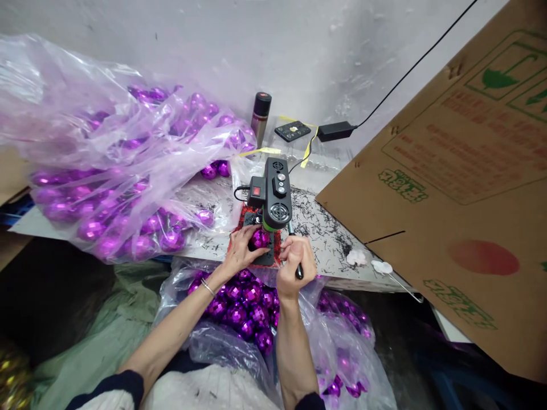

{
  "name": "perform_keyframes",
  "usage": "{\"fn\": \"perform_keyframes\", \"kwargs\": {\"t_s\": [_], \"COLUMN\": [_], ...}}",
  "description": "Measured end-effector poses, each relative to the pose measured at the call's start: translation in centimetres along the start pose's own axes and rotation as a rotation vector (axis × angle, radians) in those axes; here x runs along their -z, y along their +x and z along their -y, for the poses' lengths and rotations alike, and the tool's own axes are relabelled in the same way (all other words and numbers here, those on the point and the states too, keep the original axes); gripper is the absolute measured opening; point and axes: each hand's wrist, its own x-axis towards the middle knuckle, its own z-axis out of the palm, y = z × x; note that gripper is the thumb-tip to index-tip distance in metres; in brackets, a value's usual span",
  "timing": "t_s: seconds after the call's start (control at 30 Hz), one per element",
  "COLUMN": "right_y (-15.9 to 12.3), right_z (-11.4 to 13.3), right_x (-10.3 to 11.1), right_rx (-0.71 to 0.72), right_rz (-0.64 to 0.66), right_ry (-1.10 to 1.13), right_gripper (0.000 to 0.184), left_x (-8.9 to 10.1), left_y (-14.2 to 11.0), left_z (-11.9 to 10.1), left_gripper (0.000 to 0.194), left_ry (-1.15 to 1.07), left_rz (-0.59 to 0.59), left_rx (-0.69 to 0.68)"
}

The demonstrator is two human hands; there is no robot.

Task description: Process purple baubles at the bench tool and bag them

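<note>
My left hand point(244, 246) is closed on a shiny purple faceted ball point(260, 239), holding it under the head of a small black bench machine point(277, 193). My right hand point(297, 259) is wrapped round the black-gripped lever point(299, 271) on the machine's right side. The machine stands on a dark base over a red mat point(277, 242). Where exactly the ball meets the tool is hidden by the machine's head. Below my hands, more purple balls point(252, 293) lie in an open clear plastic bag.
A large clear bag point(171, 148) of purple balls covers the table's left. Behind the machine are a dark bottle point(260, 117), a black flat device point(293, 131) and a power adapter point(335, 131). A big cardboard box point(453, 188) leans in from the right. Black scraps litter the white tabletop point(314, 250).
</note>
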Motion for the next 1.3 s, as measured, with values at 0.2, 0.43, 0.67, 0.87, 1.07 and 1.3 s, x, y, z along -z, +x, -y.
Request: {"fn": "perform_keyframes", "kwargs": {"t_s": [0.2, 0.43, 0.67, 0.87, 1.07, 1.3], "right_y": [-2.2, -4.2, -4.5, -5.2, -5.3, -5.2], "right_z": [-1.7, -4.0, -4.3, -4.8, -5.0, -5.4], "right_x": [-0.2, -0.9, -1.3, -1.3, -1.4, -1.7], "right_rx": [0.008, 0.079, 0.072, 0.052, 0.081, 0.165], "right_rz": [-0.009, -0.054, -0.074, -0.069, -0.074, -0.072], "right_ry": [-0.005, 0.026, 0.073, 0.08, 0.077, 0.043], "right_gripper": [0.036, 0.037, 0.037, 0.035, 0.034, 0.041], "left_x": [-0.7, -0.9, -0.9, -1.1, -1.0, -0.6], "left_y": [-0.6, -0.7, -0.8, -0.9, -0.7, -0.6], "left_z": [0.6, 0.5, 0.3, 0.4, 0.4, 0.1], "left_gripper": [0.066, 0.062, 0.064, 0.063, 0.061, 0.058], "left_ry": [0.002, -0.007, -0.003, 0.012, 0.003, -0.004], "left_rz": [-0.018, -0.03, -0.05, -0.052, -0.036, -0.015], "left_rx": [-0.01, -0.011, -0.012, -0.006, 0.007, 0.025]}}
